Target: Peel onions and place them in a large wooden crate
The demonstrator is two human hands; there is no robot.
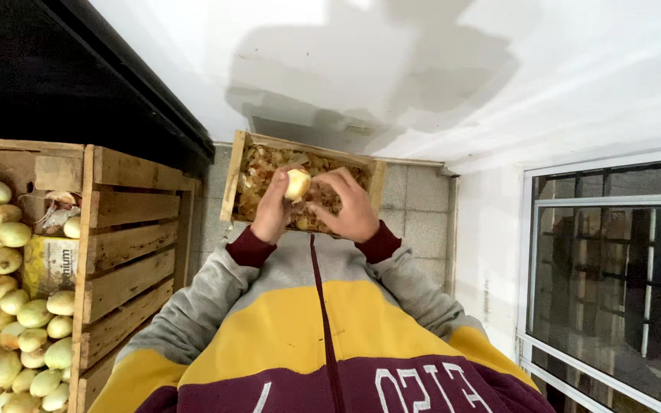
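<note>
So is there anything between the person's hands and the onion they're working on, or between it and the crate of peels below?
Nothing visible. The left hand grips the onion directly, and the right hand has its fingers at it too. The onion hangs right over the wooden crate of peels, with open air between them.

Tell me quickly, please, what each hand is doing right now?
Left hand: closed around a pale peeled onion, held above the wooden crate of peelings.
Right hand: fingers curled, touching the same onion; its grip cannot be told.
</note>
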